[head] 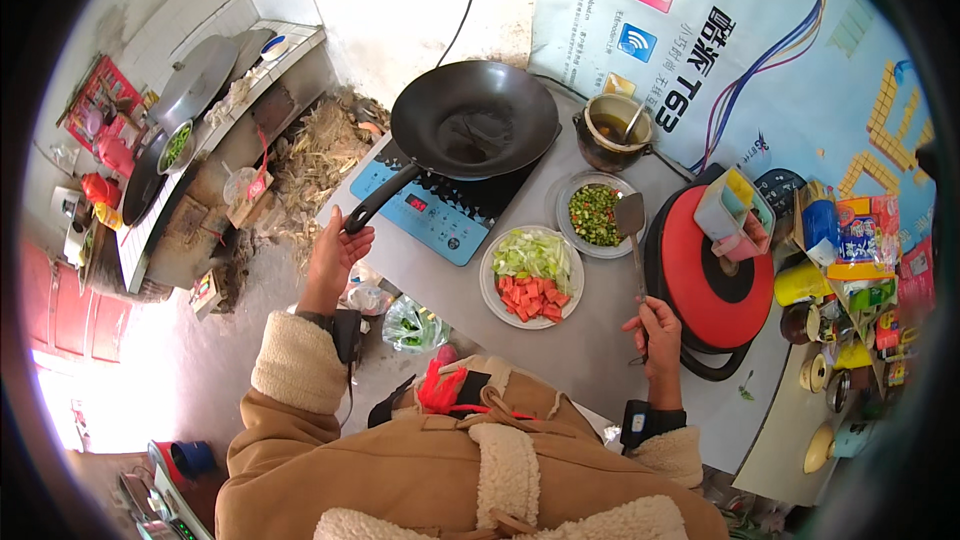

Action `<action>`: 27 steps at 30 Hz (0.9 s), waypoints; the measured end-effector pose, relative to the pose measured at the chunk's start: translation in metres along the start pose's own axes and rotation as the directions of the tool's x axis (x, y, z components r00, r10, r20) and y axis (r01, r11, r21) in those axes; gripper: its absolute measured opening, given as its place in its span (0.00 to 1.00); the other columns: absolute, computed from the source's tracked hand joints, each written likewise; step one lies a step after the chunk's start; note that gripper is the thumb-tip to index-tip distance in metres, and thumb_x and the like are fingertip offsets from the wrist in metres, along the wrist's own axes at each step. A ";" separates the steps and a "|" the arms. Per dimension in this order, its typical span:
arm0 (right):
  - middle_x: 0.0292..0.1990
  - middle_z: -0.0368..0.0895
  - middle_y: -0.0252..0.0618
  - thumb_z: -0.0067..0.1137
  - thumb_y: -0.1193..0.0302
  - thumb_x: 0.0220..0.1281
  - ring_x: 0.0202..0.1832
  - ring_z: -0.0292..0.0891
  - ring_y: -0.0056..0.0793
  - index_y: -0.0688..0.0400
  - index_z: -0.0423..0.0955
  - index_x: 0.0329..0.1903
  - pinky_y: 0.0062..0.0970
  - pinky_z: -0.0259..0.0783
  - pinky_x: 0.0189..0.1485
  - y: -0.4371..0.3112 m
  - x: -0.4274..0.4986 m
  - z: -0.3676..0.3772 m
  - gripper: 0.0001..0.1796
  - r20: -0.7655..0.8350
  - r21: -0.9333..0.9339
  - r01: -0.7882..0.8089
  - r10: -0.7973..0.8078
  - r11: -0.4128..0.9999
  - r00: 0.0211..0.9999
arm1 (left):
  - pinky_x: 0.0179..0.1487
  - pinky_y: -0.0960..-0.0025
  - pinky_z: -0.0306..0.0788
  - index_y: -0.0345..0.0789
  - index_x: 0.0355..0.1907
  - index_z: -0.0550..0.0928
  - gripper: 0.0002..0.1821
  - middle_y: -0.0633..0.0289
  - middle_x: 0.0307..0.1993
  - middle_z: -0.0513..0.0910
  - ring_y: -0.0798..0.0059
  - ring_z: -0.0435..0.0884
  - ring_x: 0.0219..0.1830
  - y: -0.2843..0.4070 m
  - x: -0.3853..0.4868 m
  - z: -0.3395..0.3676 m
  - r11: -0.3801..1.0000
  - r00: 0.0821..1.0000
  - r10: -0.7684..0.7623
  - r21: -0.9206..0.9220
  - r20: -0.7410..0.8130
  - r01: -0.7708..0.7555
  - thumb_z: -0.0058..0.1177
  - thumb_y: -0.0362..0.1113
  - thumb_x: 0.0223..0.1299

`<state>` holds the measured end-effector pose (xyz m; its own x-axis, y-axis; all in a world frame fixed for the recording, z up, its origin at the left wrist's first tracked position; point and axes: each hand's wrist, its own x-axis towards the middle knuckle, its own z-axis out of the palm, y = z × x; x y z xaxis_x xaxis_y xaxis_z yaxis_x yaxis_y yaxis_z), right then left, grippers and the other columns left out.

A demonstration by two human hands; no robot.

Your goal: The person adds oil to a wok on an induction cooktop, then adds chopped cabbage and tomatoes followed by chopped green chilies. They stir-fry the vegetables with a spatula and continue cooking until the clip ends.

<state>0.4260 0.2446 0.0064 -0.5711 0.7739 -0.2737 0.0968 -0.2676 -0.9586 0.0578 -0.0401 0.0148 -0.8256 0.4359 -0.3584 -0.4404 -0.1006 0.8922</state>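
A dark wok (476, 120) with a little liquid in its bottom sits on a blue induction cooktop (442, 221) with a lit display. My left hand (337, 255) is at the end of the wok's black handle (386, 197), palm up, its fingers not wrapped around it. My right hand (660, 330) grips a metal spatula (631, 217) by its handle. The spatula's blade is over the right side of a plate of chopped green and red peppers (596, 214). Nearer me, a white plate (487, 298) holds sliced pale-green vegetable (531, 253) and diced red pieces (532, 300).
Behind the peppers stands a dark pot (600, 154) of oily liquid with a spoon. A red-lidded electric pan (709, 315) carries a plastic caddy (735, 214) at right. Seasoning packets (862, 232) and jars crowd beyond. Left is a tiled stove (139, 247); straw (330, 157) lies beside it.
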 end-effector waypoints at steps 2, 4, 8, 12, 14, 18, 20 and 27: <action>0.19 0.75 0.37 0.46 0.69 0.59 0.10 0.56 0.09 0.61 0.69 0.41 0.10 0.50 0.11 -0.001 0.001 0.004 0.10 -0.018 -0.002 -0.005 0.005 1.000 1.000 | 0.33 0.78 0.72 0.33 0.38 0.72 0.25 0.58 0.28 0.78 0.77 0.78 0.29 0.009 0.000 0.004 1.000 1.000 0.001 0.025 -0.022 0.000 0.40 0.55 0.57; 0.18 0.74 0.37 0.46 0.69 0.59 0.09 0.55 0.10 0.61 0.68 0.41 0.10 0.49 0.11 -0.001 0.004 0.010 0.10 -0.028 -0.011 -0.002 0.002 1.000 1.000 | 0.32 0.78 0.72 0.32 0.37 0.72 0.23 0.58 0.28 0.78 0.77 0.77 0.28 0.017 -0.001 0.007 0.999 0.998 0.046 0.009 0.037 -0.047 0.40 0.54 0.58; 0.19 0.74 0.37 0.46 0.69 0.59 0.09 0.55 0.10 0.61 0.68 0.41 0.10 0.49 0.11 0.000 0.010 0.020 0.10 -0.023 -0.003 -0.009 0.009 1.000 1.000 | 0.31 0.79 0.71 0.32 0.34 0.73 0.22 0.58 0.27 0.78 0.78 0.77 0.27 0.032 0.000 0.015 0.993 0.991 0.120 -0.007 0.058 -0.120 0.40 0.51 0.59; 0.19 0.74 0.37 0.46 0.69 0.59 0.09 0.55 0.10 0.61 0.68 0.41 0.10 0.48 0.11 0.001 0.012 0.026 0.10 -0.012 0.006 -0.008 0.008 1.000 1.000 | 0.30 0.79 0.71 0.31 0.34 0.73 0.21 0.58 0.27 0.78 0.78 0.77 0.26 0.037 0.001 0.016 0.994 0.992 0.104 0.011 0.069 -0.105 0.41 0.51 0.59; 0.19 0.74 0.37 0.46 0.69 0.59 0.09 0.55 0.10 0.61 0.68 0.40 0.10 0.48 0.11 0.002 0.011 0.027 0.10 -0.023 0.003 -0.013 0.013 1.000 1.000 | 0.30 0.80 0.71 0.31 0.35 0.73 0.21 0.57 0.27 0.78 0.79 0.77 0.26 0.034 0.001 0.015 0.995 0.994 0.095 -0.002 0.059 -0.095 0.41 0.51 0.59; 0.18 0.74 0.37 0.47 0.69 0.58 0.09 0.55 0.10 0.61 0.68 0.40 0.10 0.48 0.11 0.005 0.012 0.027 0.10 -0.056 0.031 -0.035 0.037 0.999 0.998 | 0.30 0.80 0.71 0.32 0.34 0.73 0.20 0.57 0.27 0.78 0.78 0.77 0.26 0.028 0.006 0.007 0.996 0.996 0.077 0.031 0.038 -0.079 0.42 0.50 0.58; 0.18 0.74 0.36 0.49 0.69 0.57 0.09 0.54 0.10 0.61 0.68 0.39 0.10 0.48 0.10 0.008 0.013 0.026 0.10 -0.061 0.053 -0.037 0.040 0.998 0.997 | 0.29 0.80 0.71 0.32 0.34 0.73 0.20 0.57 0.26 0.78 0.78 0.77 0.26 0.022 0.008 0.003 0.998 0.998 0.066 0.021 0.001 -0.066 0.43 0.51 0.58; 0.17 0.72 0.35 0.54 0.69 0.53 0.08 0.53 0.09 0.59 0.67 0.25 0.11 0.47 0.10 0.023 0.019 0.028 0.08 -0.110 0.066 -0.090 0.096 0.994 0.989 | 0.30 0.80 0.72 0.34 0.34 0.72 0.19 0.57 0.27 0.79 0.78 0.77 0.26 -0.002 0.014 -0.014 0.999 0.999 -0.033 0.004 -0.024 0.033 0.44 0.50 0.57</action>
<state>0.3948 0.2370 -0.0189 -0.4657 0.8031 -0.3718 0.0937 -0.3730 -0.9231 0.0419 -0.0464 0.0043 -0.8188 0.4176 -0.3940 -0.4661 -0.0829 0.8809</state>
